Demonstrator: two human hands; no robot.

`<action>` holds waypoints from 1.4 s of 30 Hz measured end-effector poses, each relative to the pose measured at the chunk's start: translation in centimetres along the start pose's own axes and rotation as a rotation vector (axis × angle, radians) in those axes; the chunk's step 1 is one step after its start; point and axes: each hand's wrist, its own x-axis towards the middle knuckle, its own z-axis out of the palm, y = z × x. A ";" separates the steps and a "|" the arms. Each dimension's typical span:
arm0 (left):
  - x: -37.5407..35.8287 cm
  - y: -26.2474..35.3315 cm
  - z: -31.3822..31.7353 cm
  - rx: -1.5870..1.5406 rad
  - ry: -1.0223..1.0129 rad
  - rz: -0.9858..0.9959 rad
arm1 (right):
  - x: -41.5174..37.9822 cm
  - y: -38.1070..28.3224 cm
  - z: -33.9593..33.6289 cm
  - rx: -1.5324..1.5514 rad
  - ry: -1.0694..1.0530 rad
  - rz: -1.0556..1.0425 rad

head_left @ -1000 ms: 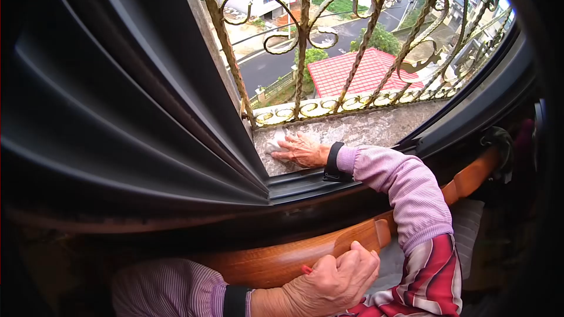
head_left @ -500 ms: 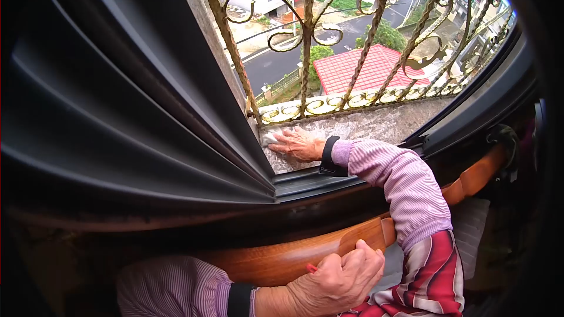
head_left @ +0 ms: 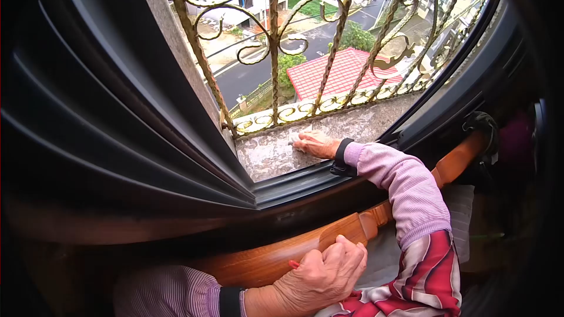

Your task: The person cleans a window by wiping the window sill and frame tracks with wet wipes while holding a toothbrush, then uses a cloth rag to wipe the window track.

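Note:
My right hand reaches out through the window onto the weathered stone sill. Its fingers are bent around a small whitish wad of cloth, mostly covered by the fingertips and pressed to the stone. Close to my body, my left hand is a fist above the polished wooden chair rail. A small red end pokes out of that fist by the thumb side; the rest of it is hidden.
A twisted metal grille stands along the sill's outer edge. The dark window frame rises on the left, and its lower track runs under my right forearm. Beyond lie a road and a red roof.
My right hand has drawn back from the sill's left corner toward the right, with the wad in it. The view has shifted somewhat; my left hand stays closed over the wood.

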 end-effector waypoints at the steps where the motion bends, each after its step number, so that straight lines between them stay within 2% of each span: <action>1: -0.1 0.0 0.1 -0.002 0.015 0.008 | -0.6 1.1 0.4 -0.064 0.074 0.033; 3: 0.0 0.0 0.1 0.011 -0.011 0.021 | -1.8 4.4 -0.2 -0.070 -0.020 0.289; 4: 0.0 0.0 0.1 0.000 -0.016 0.023 | -3.0 5.7 -0.7 -0.119 0.047 0.305; 7: -0.1 -0.2 -0.1 0.018 -0.025 0.041 | -5.9 8.4 -3.2 -0.302 -0.173 0.627; 10: 0.2 -0.3 -0.4 0.072 -0.012 0.059 | -7.8 9.5 -3.2 -0.355 0.067 0.905; 12: 0.8 -0.8 -2.3 -0.021 -0.095 0.095 | -9.8 12.2 0.6 -0.409 -0.047 0.858; 15: 1.3 -1.2 -3.4 -0.038 -0.194 0.117 | -9.8 10.6 1.8 -0.265 -0.206 0.943; 17: 1.4 -1.1 -3.4 -0.035 -0.182 0.120 | -8.3 6.7 -2.4 -0.147 -0.170 0.915; 18: 0.7 -0.2 -2.8 -0.001 -0.200 0.049 | -7.9 6.7 -2.0 -0.150 0.020 0.833; 19: 0.8 -0.1 -2.7 0.004 -0.189 0.060 | -7.7 6.9 -1.4 -0.157 0.209 0.750; 21: 0.8 -0.2 -2.8 0.024 -0.180 0.071 | -5.6 9.5 -0.3 0.001 0.266 0.634; 22: 0.9 -0.2 -2.6 0.028 -0.121 0.077 | -5.6 10.3 -0.9 -0.135 0.152 0.547; 23: 1.4 -1.0 -2.6 0.053 -0.195 0.209 | -5.1 11.1 -2.0 -0.269 0.042 0.440; 25: 0.5 -0.9 -1.7 0.029 -0.173 0.181 | -6.4 10.4 -6.9 0.068 0.003 0.396; 27: 0.4 -0.8 -1.7 0.060 -0.135 0.183 | -7.0 4.3 -12.0 1.528 0.729 1.009; 30: 0.2 -0.4 -2.0 0.050 -0.159 0.166 | -8.2 4.3 -14.1 2.006 0.758 0.810; 33: -0.1 -0.5 -1.5 0.050 -0.115 0.164 | -9.1 3.4 -14.7 2.085 0.746 0.754; 38: -0.4 -0.3 -1.6 0.031 -0.139 0.140 | -9.3 5.7 -13.4 2.294 0.729 0.477; 39: -0.4 -0.3 -1.5 0.022 -0.149 0.133 | -9.1 5.0 -13.9 2.259 0.811 0.592; 42: -0.3 -0.4 -1.5 -0.002 -0.124 0.127 | -8.9 5.6 -13.2 1.918 0.919 0.691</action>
